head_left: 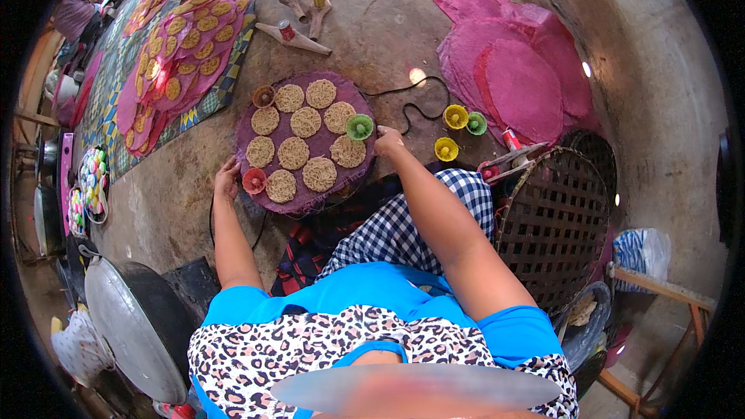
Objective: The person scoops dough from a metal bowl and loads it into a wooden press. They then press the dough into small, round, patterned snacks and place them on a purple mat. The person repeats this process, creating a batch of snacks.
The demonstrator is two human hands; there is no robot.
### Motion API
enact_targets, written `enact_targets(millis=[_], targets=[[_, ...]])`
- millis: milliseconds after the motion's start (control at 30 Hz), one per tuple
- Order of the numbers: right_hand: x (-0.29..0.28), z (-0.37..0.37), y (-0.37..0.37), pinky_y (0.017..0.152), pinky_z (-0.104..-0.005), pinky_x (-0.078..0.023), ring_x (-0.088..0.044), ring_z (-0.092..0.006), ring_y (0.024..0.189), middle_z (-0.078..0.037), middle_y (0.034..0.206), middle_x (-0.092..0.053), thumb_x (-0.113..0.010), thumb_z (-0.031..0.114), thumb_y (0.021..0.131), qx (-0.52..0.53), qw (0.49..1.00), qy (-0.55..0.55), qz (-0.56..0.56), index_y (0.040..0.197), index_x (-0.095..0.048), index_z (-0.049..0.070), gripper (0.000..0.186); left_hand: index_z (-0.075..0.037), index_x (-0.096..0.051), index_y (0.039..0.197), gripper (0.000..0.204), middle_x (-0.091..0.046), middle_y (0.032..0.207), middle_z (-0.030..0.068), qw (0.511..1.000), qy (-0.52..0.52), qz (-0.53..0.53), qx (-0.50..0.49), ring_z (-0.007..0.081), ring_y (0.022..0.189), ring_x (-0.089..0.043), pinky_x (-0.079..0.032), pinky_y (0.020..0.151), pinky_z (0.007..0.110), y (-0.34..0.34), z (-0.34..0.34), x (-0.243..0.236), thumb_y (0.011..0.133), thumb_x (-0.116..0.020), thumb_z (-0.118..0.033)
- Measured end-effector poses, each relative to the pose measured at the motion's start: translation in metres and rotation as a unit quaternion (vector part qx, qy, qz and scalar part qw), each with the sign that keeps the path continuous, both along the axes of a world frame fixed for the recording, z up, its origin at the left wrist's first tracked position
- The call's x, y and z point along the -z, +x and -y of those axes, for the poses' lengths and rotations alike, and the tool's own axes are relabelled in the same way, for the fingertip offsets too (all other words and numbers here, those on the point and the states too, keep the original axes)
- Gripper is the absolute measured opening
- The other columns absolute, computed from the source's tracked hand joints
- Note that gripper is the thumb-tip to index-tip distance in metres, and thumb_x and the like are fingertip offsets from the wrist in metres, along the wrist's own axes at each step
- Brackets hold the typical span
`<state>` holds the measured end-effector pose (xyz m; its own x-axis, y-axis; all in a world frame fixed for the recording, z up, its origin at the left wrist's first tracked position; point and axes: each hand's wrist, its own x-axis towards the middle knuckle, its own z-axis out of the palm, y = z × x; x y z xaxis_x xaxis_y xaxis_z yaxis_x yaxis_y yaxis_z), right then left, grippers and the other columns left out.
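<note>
The round purple cloth (276, 140), loaded with ten noodle discs (305, 122), lies spread in front of the seated person, above the floor (186, 194); what supports it is mostly hidden. The left hand (226, 178) has its grip on the cloth's left edge, and the right hand (388, 141) grasps the right edge; the fingertips are partly concealed. Three fluted cups stand among the discs: a brown one (264, 96) at the far left, a red one (254, 181) at the near left and a green one (359, 126) just beside the right hand. Principal hazard, in this inspector's judgement: uneven tension or a sagging middle could slide the discs together and deform them. The cups, sitting loose near the rim, could tip if the edge is raised. The black cord (423, 77) beyond the right hand could snag a dragged cloth. The frayed near hem could also catch.
</note>
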<state>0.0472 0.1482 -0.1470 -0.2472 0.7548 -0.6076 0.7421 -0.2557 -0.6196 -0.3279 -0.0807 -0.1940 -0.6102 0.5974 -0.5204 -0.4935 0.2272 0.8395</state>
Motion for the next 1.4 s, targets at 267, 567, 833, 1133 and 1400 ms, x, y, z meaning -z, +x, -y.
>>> enact_targets(millis=[267,567,833,1133,1400], targets=[[-0.005,0.002,0.002,0.086,-0.0281,-0.044,-0.054,-0.0217,0.105,-0.010,0.122,-0.051,-0.062,-0.002,0.068,-0.002,1.000,-0.004,-0.023,0.128,-0.040,0.004,0.065,0.000,-0.045,0.122,0.041,-0.059,0.105,0.0105,0.999,0.013,0.033,0.011,0.0181,0.088,-0.059,-0.048,0.077,0.028,0.011,-0.005,-0.010,0.082,-0.050,0.005],[-0.003,-0.011,0.012,0.091,-0.0298,-0.041,-0.051,-0.0243,0.110,-0.013,0.120,-0.052,-0.070,0.012,0.065,0.067,0.996,-0.024,0.045,0.124,-0.046,0.009,0.064,-0.004,-0.045,0.124,0.043,-0.061,0.093,0.0073,0.996,0.007,0.082,0.040,0.0141,0.075,-0.057,-0.045,0.065,0.025,-0.006,-0.004,0.019,0.082,-0.055,-0.004],[-0.079,0.004,0.041,0.071,-0.0333,-0.046,-0.060,-0.0215,0.079,-0.011,0.086,-0.063,-0.072,0.027,0.063,0.180,0.940,0.291,-0.014,0.087,-0.063,0.007,0.033,0.000,-0.054,0.110,0.040,-0.055,0.103,0.0170,0.718,-0.114,-0.681,-0.081,0.0306,0.093,-0.054,-0.043,0.077,0.037,0.097,-0.095,-0.075,0.075,-0.065,-0.017],[-0.281,0.091,0.196,0.083,-0.0278,-0.044,-0.054,-0.0145,0.092,-0.010,0.103,-0.056,-0.064,0.008,0.076,0.160,0.804,0.295,-0.490,0.107,-0.053,0.000,0.033,-0.008,-0.054,0.112,0.051,-0.048,0.114,0.0163,0.725,0.195,-0.527,0.398,0.0318,0.108,-0.045,-0.038,0.092,0.037,0.430,-0.269,-0.111,0.063,-0.066,-0.011],[-0.347,0.277,0.461,0.078,-0.0292,-0.045,-0.055,-0.0195,0.090,-0.012,0.103,-0.057,-0.058,0.017,0.083,0.429,0.681,0.442,-0.397,0.112,-0.049,0.001,0.035,-0.014,-0.042,0.123,0.069,-0.044,0.117,0.0139,0.629,0.117,-0.609,0.469,0.0333,0.110,-0.043,-0.040,0.089,0.041,0.569,-0.291,-0.088,0.058,-0.067,-0.011]])
